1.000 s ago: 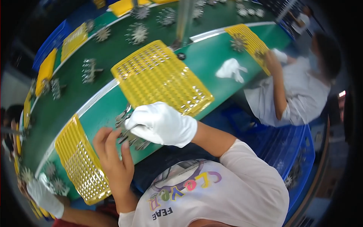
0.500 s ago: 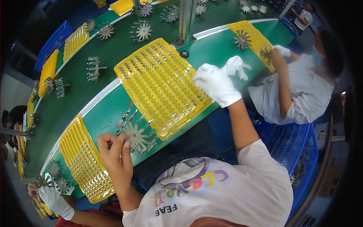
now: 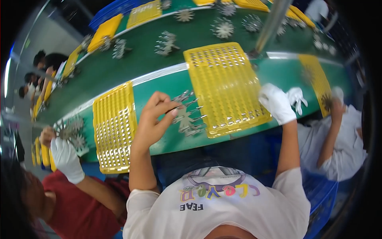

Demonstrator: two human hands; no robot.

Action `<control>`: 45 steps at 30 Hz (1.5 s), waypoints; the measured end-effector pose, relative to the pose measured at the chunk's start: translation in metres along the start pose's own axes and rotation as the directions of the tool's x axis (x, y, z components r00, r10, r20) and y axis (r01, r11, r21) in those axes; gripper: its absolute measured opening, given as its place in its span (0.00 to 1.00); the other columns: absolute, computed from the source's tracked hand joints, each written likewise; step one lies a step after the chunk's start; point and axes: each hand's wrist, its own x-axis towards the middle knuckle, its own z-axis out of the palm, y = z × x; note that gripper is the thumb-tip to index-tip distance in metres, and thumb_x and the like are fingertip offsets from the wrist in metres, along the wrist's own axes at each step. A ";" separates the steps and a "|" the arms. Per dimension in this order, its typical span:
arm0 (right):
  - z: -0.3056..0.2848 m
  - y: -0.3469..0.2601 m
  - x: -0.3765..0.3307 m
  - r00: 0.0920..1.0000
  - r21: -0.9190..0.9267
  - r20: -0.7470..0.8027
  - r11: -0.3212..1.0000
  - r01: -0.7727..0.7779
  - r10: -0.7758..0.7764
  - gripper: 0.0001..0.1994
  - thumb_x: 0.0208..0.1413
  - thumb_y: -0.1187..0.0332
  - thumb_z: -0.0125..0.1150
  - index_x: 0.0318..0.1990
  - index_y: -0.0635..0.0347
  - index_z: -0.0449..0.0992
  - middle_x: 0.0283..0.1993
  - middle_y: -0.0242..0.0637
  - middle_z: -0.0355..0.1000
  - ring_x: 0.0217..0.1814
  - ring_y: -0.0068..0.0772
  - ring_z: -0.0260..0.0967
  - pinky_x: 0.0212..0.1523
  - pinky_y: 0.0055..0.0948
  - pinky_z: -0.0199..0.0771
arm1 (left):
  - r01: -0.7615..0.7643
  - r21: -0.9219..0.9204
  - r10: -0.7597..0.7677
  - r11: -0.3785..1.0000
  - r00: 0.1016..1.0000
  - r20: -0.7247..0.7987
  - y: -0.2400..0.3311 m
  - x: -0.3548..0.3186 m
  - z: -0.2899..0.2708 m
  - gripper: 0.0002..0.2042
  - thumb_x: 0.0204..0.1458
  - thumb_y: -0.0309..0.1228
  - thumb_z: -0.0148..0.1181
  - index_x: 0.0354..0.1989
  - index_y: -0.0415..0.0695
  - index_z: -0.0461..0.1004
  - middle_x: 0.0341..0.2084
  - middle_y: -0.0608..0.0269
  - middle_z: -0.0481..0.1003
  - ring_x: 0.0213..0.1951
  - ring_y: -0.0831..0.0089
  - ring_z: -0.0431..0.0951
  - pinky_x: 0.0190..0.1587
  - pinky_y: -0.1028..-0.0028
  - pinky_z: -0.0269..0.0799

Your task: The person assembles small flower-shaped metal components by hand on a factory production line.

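My bare left hand pinches the edge of a flat, star-shaped metal holder between thumb and fingers. Small shiny clips stick out around the holder, which is close to the left edge of a yellow ridged tray. Small metal pieces sit in rows at that tray's far and near ends, while its middle rows are bare. At the tray's right edge is my right hand in a white glove, its fingers curled; whatever they may hold is hidden.
A white glove lies right of my right hand. Another filled yellow tray is to my left. Beyond the metal rail, several star-shaped holders rest on the dark green surface. Co-workers' hands are at both sides.
The view has swung left, so the bench appears farther right and the left co-worker shows more. My left hand still grips the holder; my right hand remains by the tray's right edge.
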 end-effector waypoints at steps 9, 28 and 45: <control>-0.015 -0.158 0.033 0.987 0.826 -0.158 0.549 0.127 0.009 0.07 0.54 0.76 0.70 0.40 0.64 0.83 0.37 0.39 0.83 0.37 0.30 0.82 0.39 0.27 0.80 | -0.063 -0.259 0.082 0.964 0.995 0.064 0.007 -0.007 -0.004 0.08 0.58 0.24 0.64 0.43 0.34 0.84 0.38 0.63 0.67 0.40 0.72 0.71 0.43 0.73 0.69; -0.021 -0.201 0.043 0.974 0.774 -0.195 0.592 0.225 -0.116 0.07 0.53 0.77 0.69 0.40 0.61 0.84 0.35 0.42 0.81 0.36 0.41 0.81 0.38 0.33 0.79 | -0.229 0.032 0.230 0.973 0.971 -0.063 0.030 -0.019 0.003 0.04 0.52 0.21 0.66 0.36 0.34 0.82 0.31 0.58 0.69 0.30 0.65 0.74 0.33 0.68 0.72; -0.006 -0.202 0.044 0.918 0.662 -0.376 0.657 0.361 -0.125 0.07 0.53 0.75 0.68 0.40 0.61 0.83 0.36 0.44 0.80 0.36 0.45 0.80 0.37 0.36 0.79 | -0.200 0.327 0.235 0.924 0.970 -0.070 0.043 -0.034 0.023 0.14 0.48 0.20 0.71 0.44 0.38 0.78 0.50 0.48 0.68 0.44 0.56 0.77 0.45 0.63 0.75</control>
